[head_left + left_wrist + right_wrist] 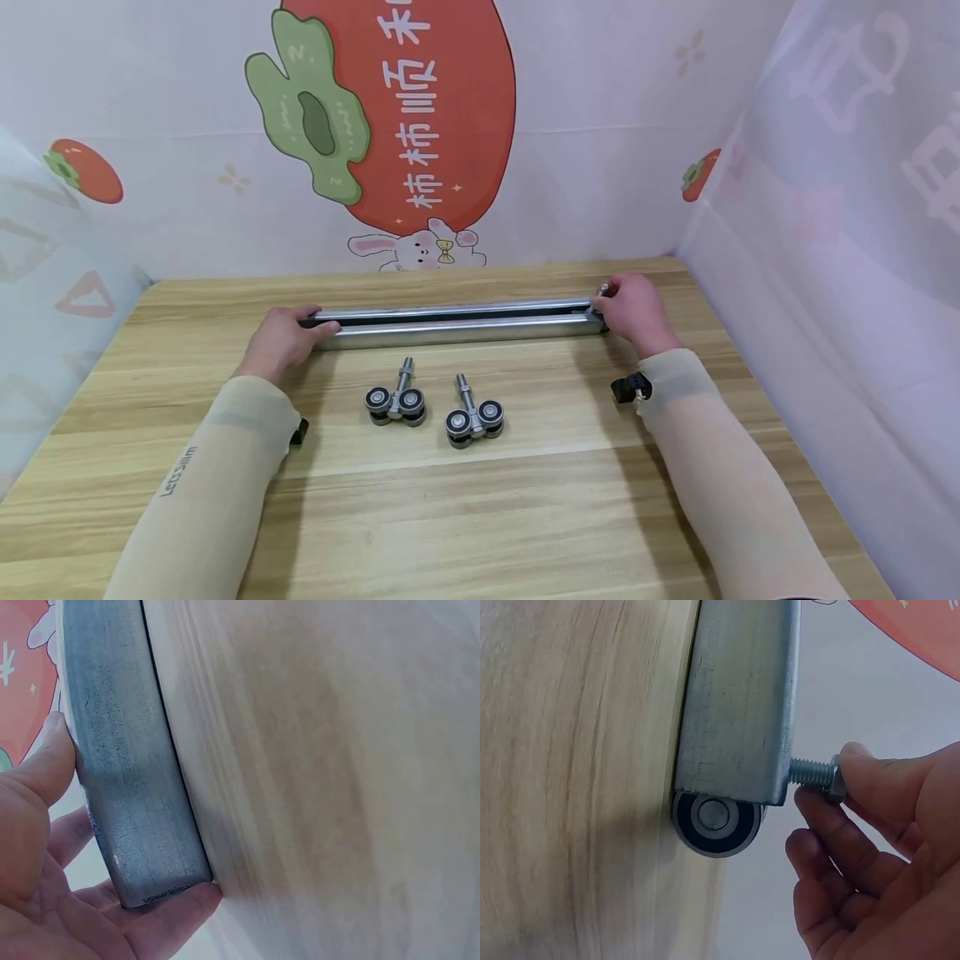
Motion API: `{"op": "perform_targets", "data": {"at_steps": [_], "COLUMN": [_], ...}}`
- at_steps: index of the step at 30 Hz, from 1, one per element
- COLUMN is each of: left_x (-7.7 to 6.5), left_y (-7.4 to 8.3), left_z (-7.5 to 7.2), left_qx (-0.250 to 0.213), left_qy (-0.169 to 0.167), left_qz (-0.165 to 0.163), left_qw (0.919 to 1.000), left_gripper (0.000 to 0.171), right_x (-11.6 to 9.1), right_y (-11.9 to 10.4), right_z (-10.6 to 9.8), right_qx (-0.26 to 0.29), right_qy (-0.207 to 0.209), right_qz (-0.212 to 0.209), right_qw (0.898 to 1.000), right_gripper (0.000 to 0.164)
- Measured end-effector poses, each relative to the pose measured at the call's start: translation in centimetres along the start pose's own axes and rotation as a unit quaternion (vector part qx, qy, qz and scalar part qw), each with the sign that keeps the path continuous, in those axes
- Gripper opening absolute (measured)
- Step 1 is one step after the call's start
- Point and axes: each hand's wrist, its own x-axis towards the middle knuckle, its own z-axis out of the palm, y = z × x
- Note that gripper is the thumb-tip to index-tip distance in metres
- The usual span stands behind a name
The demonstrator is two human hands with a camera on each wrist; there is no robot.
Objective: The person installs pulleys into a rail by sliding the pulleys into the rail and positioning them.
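Observation:
A long silver metal rail [465, 332] with a slot along its top lies across the far part of the table. My left hand [281, 340] grips its left end, the thumb at the upper edge and fingers round the end in the left wrist view. At the other end, my right hand [636, 310] pinches the threaded bolt [811, 772] of a roller trolley between thumb and fingers. This bolt stands up out of the slot. One wheel [714, 817] of that trolley pokes out past the rail's end; the rest of its body is hidden inside the channel.
Two more roller trolleys, a left one [396, 404] and a right one [474, 419], lie on the wooden table [480, 517] in front of the rail, bolts pointing away. A printed cloth [592, 192] hangs behind the table's far edge, with more cloth along both sides.

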Motion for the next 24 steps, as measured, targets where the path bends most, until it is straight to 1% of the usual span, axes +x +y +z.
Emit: {"op": "perform_targets", "data": {"at_steps": [4,10,14,20,24], "left_x": [0.1,0.2,0.2,0.2,0.2], "left_y": [-0.1,-0.2,-0.3,-0.3,-0.2], "left_z": [0.0,-0.1,-0.1,-0.2,-0.2], "left_qx": [0.002,0.001,0.001,0.008,0.010], "left_qy": [0.002,-0.003,-0.001,-0.001,-0.005], "left_qz": [0.003,-0.006,-0.003,0.004,0.008], "left_qw": [1.0000,1.0000,1.0000,1.0000,0.9999], "left_gripper": [0.081,0.082,0.082,0.081,0.083], "right_x": [0.1,0.1,0.1,0.1,0.1], "right_y": [-0.2,-0.2,-0.4,-1.7,-2.6], "right_z": [0.1,0.1,0.2,0.8,1.4], "right_qx": [0.007,0.007,0.002,-0.009,-0.017], "right_qy": [-0.002,-0.009,-0.013,-0.022,-0.016], "right_qz": [0.011,0.005,0.005,-0.008,-0.021], "right_qw": [1.000,1.000,1.000,1.000,0.999], "right_gripper": [0.015,0.015,0.016,0.016,0.016]}}
